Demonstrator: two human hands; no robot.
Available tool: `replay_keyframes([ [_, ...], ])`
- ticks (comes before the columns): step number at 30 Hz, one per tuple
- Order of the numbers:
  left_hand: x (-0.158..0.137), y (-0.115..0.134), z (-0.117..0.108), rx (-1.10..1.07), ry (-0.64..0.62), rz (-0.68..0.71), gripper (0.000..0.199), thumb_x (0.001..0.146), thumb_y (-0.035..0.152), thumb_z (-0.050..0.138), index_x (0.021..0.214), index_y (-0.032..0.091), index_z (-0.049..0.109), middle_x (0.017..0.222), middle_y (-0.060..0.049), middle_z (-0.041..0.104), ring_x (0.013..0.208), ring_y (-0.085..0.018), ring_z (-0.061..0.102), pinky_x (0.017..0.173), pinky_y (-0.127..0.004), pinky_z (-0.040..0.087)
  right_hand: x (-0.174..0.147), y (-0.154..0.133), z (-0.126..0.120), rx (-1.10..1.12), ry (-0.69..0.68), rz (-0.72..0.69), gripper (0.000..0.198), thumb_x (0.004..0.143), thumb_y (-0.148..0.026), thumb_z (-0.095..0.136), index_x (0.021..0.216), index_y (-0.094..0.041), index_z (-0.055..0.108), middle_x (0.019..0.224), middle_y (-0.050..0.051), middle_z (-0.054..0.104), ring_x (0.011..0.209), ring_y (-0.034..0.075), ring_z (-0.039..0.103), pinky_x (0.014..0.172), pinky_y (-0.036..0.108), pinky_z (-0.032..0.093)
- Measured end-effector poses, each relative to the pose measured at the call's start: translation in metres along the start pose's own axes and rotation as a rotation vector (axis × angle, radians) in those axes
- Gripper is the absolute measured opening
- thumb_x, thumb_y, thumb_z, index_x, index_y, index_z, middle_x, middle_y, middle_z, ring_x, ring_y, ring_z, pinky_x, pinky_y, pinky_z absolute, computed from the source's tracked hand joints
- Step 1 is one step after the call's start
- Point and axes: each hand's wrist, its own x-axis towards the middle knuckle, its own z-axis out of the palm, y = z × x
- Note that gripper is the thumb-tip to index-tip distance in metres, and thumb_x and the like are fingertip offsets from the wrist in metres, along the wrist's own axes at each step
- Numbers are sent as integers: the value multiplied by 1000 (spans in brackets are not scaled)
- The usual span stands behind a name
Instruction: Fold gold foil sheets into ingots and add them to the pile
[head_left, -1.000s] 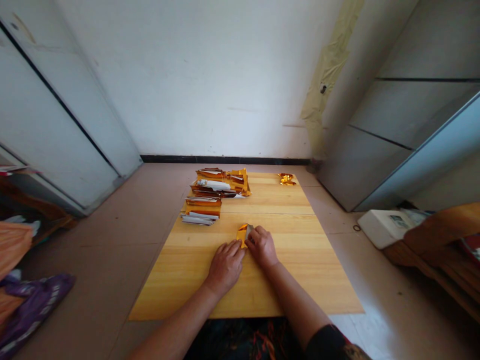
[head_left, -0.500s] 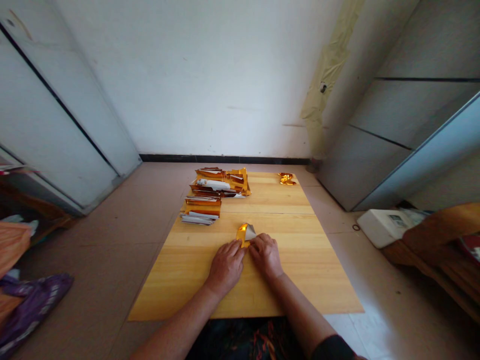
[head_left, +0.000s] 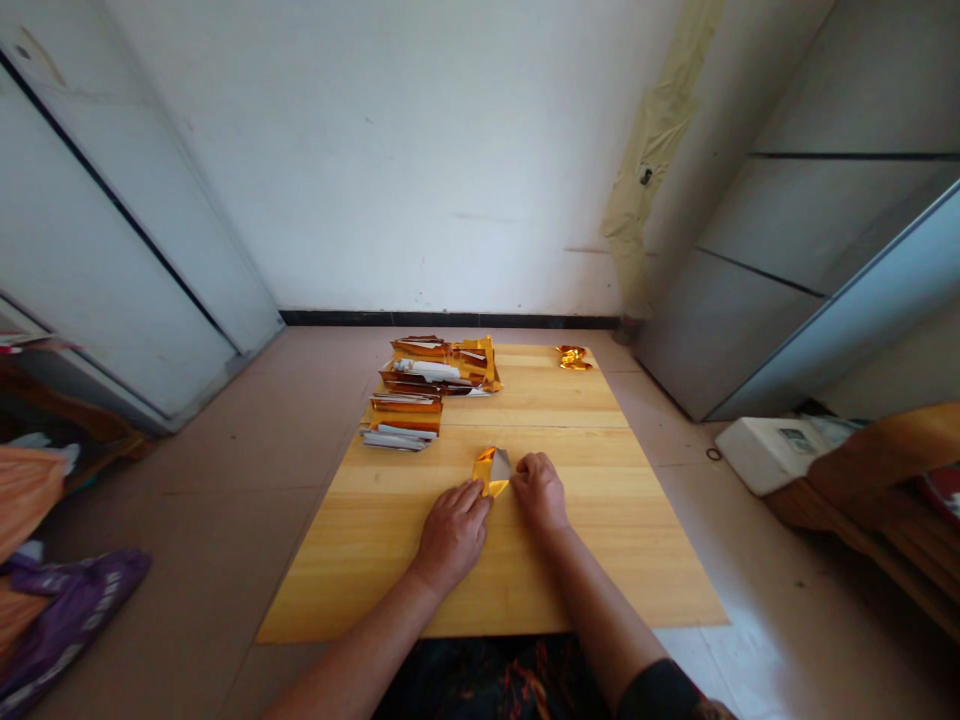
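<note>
A small sheet of gold foil paper [head_left: 484, 468], partly folded so that its grey back shows, lies on the wooden table in front of me. My left hand [head_left: 453, 530] rests at its lower left edge, fingers together and pinning the paper down. Just right of the paper is my right hand [head_left: 541, 490], its fingers curled into a pinch. Whether those fingertips hold the paper's edge cannot be made out. Beyond my left hand, folded gold paper pieces [head_left: 409, 404] stand in a row, with more folded gold pieces [head_left: 480, 358] behind them.
Two or so shiny crumpled gold pieces [head_left: 573, 358] lie at the table's [head_left: 600, 560] far right corner. A white box [head_left: 761, 455] stands on wooden furniture at right. Purple and orange bags [head_left: 67, 620] are at left. A wall [head_left: 420, 180] rises behind the table.
My right hand has drawn slightly right and away from the paper, its fingers curling more. The paper's grey flap has shifted, and more gold shows at its lower right. My left hand stays put.
</note>
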Motion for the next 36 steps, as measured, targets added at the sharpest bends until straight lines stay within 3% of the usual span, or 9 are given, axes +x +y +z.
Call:
replay_keyframes([
  [4, 0, 0, 0, -7, -2, -4, 34, 78, 8, 47, 106, 20, 61, 120, -9, 59, 112, -23, 54, 95, -42, 47, -1, -1, 1, 1, 8, 13, 4, 72, -18, 53, 71, -21, 50, 75, 1, 53, 71, 15, 51, 63, 24, 38],
  [7, 0, 0, 0, -12, 3, -5, 35, 77, 8, 47, 107, 20, 61, 120, -10, 59, 112, -23, 54, 96, -42, 47, -4, -6, 3, -59, -9, -35, 11, 69, -24, 61, 76, -21, 52, 79, 2, 55, 76, 17, 52, 67, 25, 39],
  [10, -1, -1, 1, -12, -3, -3, 35, 77, 8, 47, 108, 20, 61, 121, -10, 59, 112, -23, 53, 96, -42, 47, -4, -9, 3, -114, -25, -46, 9, 71, -19, 59, 79, -20, 55, 81, 3, 56, 79, 17, 52, 70, 26, 40],
  [15, 0, -1, 2, -20, -10, -3, 34, 77, 8, 49, 106, 20, 61, 120, -9, 59, 111, -23, 53, 95, -42, 47, 1, -12, -3, -200, -54, -30, 28, 76, -21, 58, 104, -20, 59, 102, 7, 57, 97, 20, 51, 81, 28, 41],
  [19, 3, -3, -3, -64, -37, -1, 31, 78, 9, 50, 104, 22, 62, 117, -8, 59, 108, -23, 53, 92, -42, 47, 1, -17, -7, -286, -142, -118, 31, 82, -21, 54, 112, -26, 60, 103, 5, 58, 96, 18, 50, 80, 25, 40],
  [26, 14, -22, -10, -183, -66, 54, 24, 75, 13, 56, 90, 26, 70, 114, -6, 58, 108, -22, 51, 93, -40, 45, -3, -19, -7, -430, -203, -235, 22, 91, -28, 46, 104, -28, 63, 101, 5, 58, 92, 18, 48, 76, 25, 38],
  [32, 10, -31, -12, -159, -98, 155, 35, 78, 13, 55, 107, 28, 65, 120, -5, 58, 114, -22, 48, 99, -41, 41, 0, -24, -4, -522, -283, -312, 19, 92, -26, 44, 96, -21, 62, 105, 8, 58, 94, 19, 48, 75, 28, 37],
  [36, 2, -30, -11, -93, -125, 156, 42, 81, 15, 53, 120, 30, 57, 130, -5, 53, 121, -24, 44, 101, -45, 38, 5, -31, -7, -484, -354, -281, 16, 90, -24, 47, 92, -19, 63, 100, 7, 59, 94, 18, 49, 77, 27, 38],
])
